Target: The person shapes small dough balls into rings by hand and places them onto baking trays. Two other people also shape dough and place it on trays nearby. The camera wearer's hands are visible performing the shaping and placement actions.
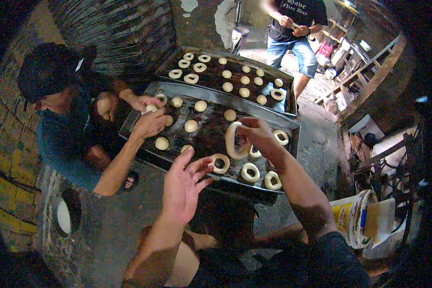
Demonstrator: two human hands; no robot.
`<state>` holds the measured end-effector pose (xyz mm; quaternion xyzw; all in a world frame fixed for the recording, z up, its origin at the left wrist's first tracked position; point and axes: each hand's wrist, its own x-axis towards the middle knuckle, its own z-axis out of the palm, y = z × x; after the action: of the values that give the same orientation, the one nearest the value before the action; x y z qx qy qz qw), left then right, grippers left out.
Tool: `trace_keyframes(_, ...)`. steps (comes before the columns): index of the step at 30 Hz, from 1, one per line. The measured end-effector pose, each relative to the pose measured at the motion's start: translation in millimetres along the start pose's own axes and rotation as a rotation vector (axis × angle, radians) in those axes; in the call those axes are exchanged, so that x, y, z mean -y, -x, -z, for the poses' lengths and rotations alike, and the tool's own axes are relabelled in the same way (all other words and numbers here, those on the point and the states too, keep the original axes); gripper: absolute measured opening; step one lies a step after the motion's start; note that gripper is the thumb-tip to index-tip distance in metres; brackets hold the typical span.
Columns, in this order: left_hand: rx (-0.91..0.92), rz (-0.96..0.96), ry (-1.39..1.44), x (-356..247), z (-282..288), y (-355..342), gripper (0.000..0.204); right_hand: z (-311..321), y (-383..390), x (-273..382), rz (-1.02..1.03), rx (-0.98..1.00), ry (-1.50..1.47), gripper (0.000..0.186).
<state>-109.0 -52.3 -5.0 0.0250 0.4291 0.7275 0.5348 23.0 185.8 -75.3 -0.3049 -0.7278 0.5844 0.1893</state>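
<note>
My right hand is closed on a stretched ring of raw dough, which hangs upright and slightly blurred over the near dark metal tray. Off the tray's front edge, my left hand is raised with its fingers spread and nothing in it. Close to its fingertips lies a dough ring. More dough rings rest at the tray's right end, some partly covered by my right hand and arm. Round dough balls sit across its left and middle parts; one is partly behind my left fingers.
A co-worker crouches at left, both hands handling dough over the tray's left end. Behind is a second tray with rings and balls. Another person stands beyond, holding a dough strip. At right are a yellow-and-white bucket and wooden racks.
</note>
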Motion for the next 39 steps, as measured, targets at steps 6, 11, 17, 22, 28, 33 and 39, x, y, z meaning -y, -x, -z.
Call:
trace_keyframes(6, 0.07, -0.068, -0.045, -11, 11, -4, 0.039, -16, -76, -90, 0.04, -0.054, 0.591, 0.025)
trace_keyframes(11, 0.071, 0.017, -0.04, -17, 17, -11, 0.04, -25, -130, -151, 0.055, -0.048, 0.753, 0.028)
trace_keyframes(17, 0.038, 0.058, -0.055, -21, 24, -21, 0.042, 4, -181, -201, 0.299, -0.33, 1.006, 0.032)
trace_keyframes(22, 0.102, 0.075, -0.107, -14, 16, -25, 0.039, 10, -214, -225, 0.117, -0.321, 1.224, 0.04)
trace_keyframes(28, -0.021, -0.126, -0.34, 3, 12, -25, 0.034, -18, -121, -147, 0.52, -0.089, 0.307, 0.049)
trace_keyframes(33, 0.121, -0.299, -0.579, 33, 13, -37, 0.05, -47, 28, -14, 0.368, -0.129, 0.271, 0.057)
trace_keyframes(39, 0.366, -0.131, -0.301, 43, -12, -17, 0.039, -43, 109, 57, 0.253, -0.157, -0.269, 0.072)
